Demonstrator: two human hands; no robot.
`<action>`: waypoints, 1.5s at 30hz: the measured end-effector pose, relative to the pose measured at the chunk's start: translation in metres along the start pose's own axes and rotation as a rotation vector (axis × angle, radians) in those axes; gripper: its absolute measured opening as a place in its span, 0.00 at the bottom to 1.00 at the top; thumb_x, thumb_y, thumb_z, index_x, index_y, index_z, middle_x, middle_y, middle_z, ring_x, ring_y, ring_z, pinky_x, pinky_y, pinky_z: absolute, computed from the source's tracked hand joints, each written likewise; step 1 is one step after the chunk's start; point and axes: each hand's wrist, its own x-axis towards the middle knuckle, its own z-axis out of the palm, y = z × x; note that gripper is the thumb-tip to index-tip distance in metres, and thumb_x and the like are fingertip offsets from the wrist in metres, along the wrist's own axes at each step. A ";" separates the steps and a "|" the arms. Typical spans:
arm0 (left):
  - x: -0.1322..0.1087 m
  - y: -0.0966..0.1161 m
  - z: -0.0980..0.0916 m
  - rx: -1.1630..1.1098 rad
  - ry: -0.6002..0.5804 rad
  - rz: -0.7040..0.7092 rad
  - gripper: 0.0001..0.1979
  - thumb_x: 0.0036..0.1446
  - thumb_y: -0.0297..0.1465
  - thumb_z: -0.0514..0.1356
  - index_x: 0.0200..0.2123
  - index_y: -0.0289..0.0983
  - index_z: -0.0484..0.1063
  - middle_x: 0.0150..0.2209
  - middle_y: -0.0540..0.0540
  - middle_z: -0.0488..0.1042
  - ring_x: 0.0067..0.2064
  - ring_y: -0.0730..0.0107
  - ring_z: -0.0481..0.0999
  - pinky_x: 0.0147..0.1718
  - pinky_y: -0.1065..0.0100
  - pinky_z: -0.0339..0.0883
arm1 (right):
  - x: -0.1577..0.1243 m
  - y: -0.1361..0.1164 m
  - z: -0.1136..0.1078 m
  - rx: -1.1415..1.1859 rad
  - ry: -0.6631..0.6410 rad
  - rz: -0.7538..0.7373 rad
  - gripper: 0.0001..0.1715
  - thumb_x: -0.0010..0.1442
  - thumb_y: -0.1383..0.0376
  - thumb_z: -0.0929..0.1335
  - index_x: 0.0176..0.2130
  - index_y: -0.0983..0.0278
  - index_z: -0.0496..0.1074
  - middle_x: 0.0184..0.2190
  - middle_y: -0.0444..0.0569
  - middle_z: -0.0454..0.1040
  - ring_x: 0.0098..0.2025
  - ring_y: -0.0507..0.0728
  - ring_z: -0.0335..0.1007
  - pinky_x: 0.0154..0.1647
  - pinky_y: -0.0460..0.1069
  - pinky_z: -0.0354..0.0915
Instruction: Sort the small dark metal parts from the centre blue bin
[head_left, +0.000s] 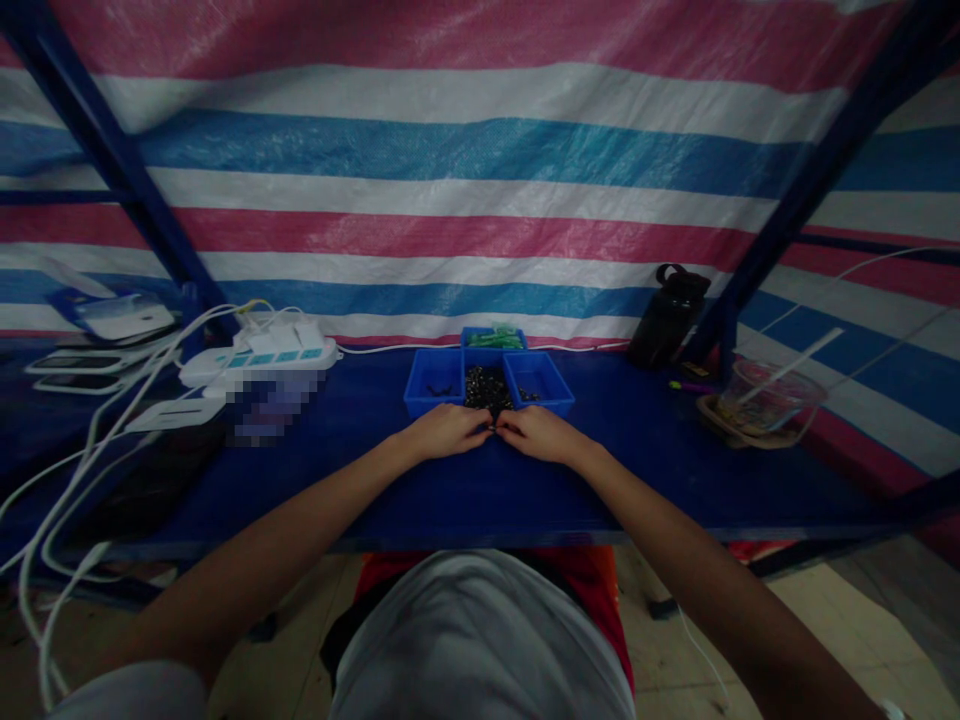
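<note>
My left hand (450, 431) and my right hand (534, 433) meet in front of the blue bins, fingertips pinched close together. Between them is something small and dark that I cannot make out. Just beyond the fingers, the middle blue bin holds a heap of small black parts (486, 386). A few dark pieces lie in the left blue bin (435, 402). In the right blue bin (551, 380) there are some small shiny pieces (529, 394). Green items (495, 339) fill another bin at the back.
On the left of the blue table (337, 500) lie a white power strip (289, 360), tangled white cables (97, 430) and phones (79, 382). A black bottle (667, 318) stands at the back right, near a clear plastic bowl (776, 395). Striped sheeting (465, 230) hangs behind.
</note>
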 end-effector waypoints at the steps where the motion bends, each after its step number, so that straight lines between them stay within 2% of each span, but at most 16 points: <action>1: 0.000 0.000 0.000 -0.009 0.006 0.001 0.08 0.62 0.35 0.53 0.39 0.38 0.67 0.29 0.50 0.73 0.29 0.72 0.74 0.27 0.74 0.60 | 0.000 0.000 0.000 -0.001 -0.001 0.002 0.10 0.64 0.66 0.61 0.38 0.66 0.71 0.30 0.48 0.75 0.30 0.51 0.67 0.32 0.45 0.53; 13: 0.000 0.005 0.001 -0.067 0.090 0.050 0.10 0.64 0.34 0.50 0.42 0.38 0.67 0.35 0.50 0.72 0.33 0.74 0.73 0.30 0.75 0.61 | 0.001 0.002 0.004 -0.011 0.030 -0.021 0.12 0.64 0.63 0.61 0.36 0.66 0.71 0.30 0.49 0.75 0.30 0.51 0.67 0.31 0.45 0.52; 22: -0.001 0.005 -0.002 -0.016 0.081 0.050 0.07 0.61 0.33 0.52 0.39 0.37 0.65 0.38 0.48 0.69 0.33 0.74 0.71 0.31 0.75 0.62 | -0.002 0.000 0.001 0.085 0.028 -0.022 0.07 0.60 0.67 0.64 0.36 0.66 0.71 0.26 0.45 0.73 0.26 0.50 0.65 0.29 0.44 0.52; 27: -0.001 0.004 0.000 -0.028 0.065 0.056 0.06 0.60 0.33 0.53 0.39 0.38 0.65 0.36 0.49 0.70 0.34 0.73 0.72 0.32 0.74 0.62 | -0.001 0.000 0.002 0.106 0.047 -0.033 0.15 0.65 0.60 0.60 0.37 0.66 0.71 0.29 0.47 0.74 0.29 0.51 0.67 0.31 0.45 0.55; 31: -0.001 0.003 0.001 -0.025 0.060 0.079 0.07 0.61 0.33 0.52 0.39 0.38 0.66 0.37 0.49 0.71 0.36 0.72 0.72 0.33 0.75 0.62 | 0.000 0.000 0.002 0.076 0.046 -0.051 0.17 0.66 0.59 0.59 0.37 0.66 0.71 0.31 0.49 0.75 0.31 0.52 0.69 0.33 0.45 0.56; 45: 0.001 -0.002 0.005 -0.012 0.063 0.104 0.08 0.63 0.33 0.51 0.38 0.37 0.68 0.35 0.49 0.72 0.36 0.73 0.73 0.32 0.75 0.61 | -0.001 0.000 0.002 0.073 0.064 -0.011 0.10 0.63 0.63 0.62 0.35 0.66 0.69 0.27 0.46 0.73 0.28 0.50 0.66 0.29 0.45 0.52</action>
